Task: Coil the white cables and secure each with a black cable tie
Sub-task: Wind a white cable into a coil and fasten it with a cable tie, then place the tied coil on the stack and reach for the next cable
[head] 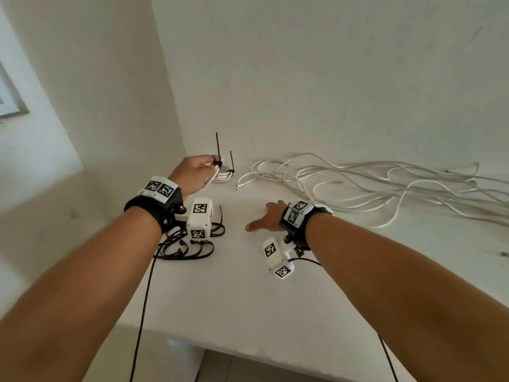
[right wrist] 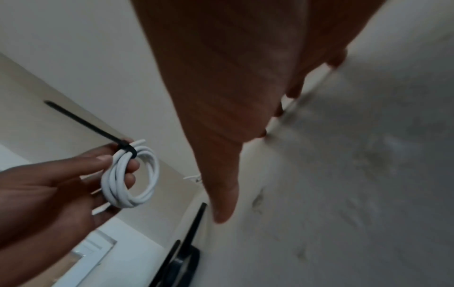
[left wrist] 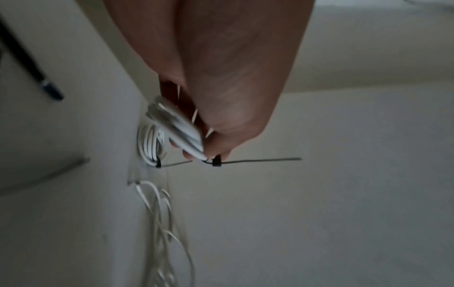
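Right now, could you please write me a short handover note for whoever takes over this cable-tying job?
Left hand: holds a tied cable coil at the back of the table, its black cable tie cinched with the tail sticking up.
Right hand: open, fingers spread low over the table, holding nothing.
Done: a second tied coil lies on the table beside the held one.
Left: the loose white cables lie sprawled to the right, uncoiled. Spare cable ties lie under the left wrist. Set the held coil down, then coil and tie the rest.
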Demonstrator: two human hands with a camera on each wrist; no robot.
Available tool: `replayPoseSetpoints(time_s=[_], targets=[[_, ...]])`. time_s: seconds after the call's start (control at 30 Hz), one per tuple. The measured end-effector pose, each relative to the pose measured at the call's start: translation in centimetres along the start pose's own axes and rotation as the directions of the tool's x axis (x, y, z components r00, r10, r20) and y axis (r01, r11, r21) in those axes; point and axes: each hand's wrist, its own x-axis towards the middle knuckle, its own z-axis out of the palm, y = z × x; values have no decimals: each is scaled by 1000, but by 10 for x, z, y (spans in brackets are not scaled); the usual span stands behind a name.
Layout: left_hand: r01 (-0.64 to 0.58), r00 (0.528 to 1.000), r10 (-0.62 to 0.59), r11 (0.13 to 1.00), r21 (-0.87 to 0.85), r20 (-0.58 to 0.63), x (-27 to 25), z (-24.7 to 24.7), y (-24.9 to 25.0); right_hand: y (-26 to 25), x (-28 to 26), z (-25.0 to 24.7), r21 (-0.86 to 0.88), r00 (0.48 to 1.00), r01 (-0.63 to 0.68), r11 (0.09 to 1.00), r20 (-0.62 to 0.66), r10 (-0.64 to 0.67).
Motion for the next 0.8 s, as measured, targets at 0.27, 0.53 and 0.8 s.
replayPoseSetpoints(time_s=[0.27, 0.53, 0.8], targets=[[66, 997, -70, 849, 525, -11, 64, -6, -40, -4, 25, 19, -181, 997, -83, 980, -23, 80], [21, 988, -121, 710, 704, 93, 90, 11, -63, 0, 34, 26, -160, 997, -82, 984, -8, 82], [-20, 985, -112, 667, 745, 127, 94, 18, -71, -2, 31, 24, -160, 997, -81, 984, 8, 83]])
